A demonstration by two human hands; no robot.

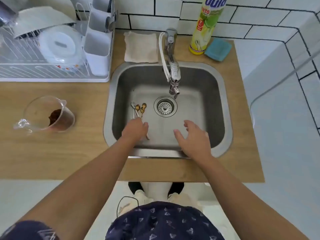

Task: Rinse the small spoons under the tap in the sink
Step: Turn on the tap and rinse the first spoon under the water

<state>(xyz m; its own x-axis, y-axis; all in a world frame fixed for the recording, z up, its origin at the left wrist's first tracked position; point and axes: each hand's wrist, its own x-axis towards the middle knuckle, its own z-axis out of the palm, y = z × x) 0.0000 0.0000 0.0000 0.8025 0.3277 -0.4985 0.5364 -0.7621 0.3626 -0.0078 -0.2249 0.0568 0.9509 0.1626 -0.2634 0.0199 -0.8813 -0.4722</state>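
Barely started tbh: left hand (pixel 136 129) grips the small gold-bowled spoons (pixel 141 108) on the steel sink (pixel 214 108) floor, right hand (pixel 194 137) hovers loose-fingered, chrome tap (pixel 174 73) looks dry, rinsing all left.

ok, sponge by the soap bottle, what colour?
Blue. The sponge sits on the counter right of the bottle; clearest in the head view.

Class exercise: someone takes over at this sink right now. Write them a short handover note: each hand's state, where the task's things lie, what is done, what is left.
Left hand: fingers curled on the handle ends of the small spoons, which lie on the sink floor, left of the drain.
Right hand: open, holding nothing, above the sink's front right.
Tap: no water visible running.
Done: spoons reached.
Left: lift them under the spout, turn on the water, rinse.
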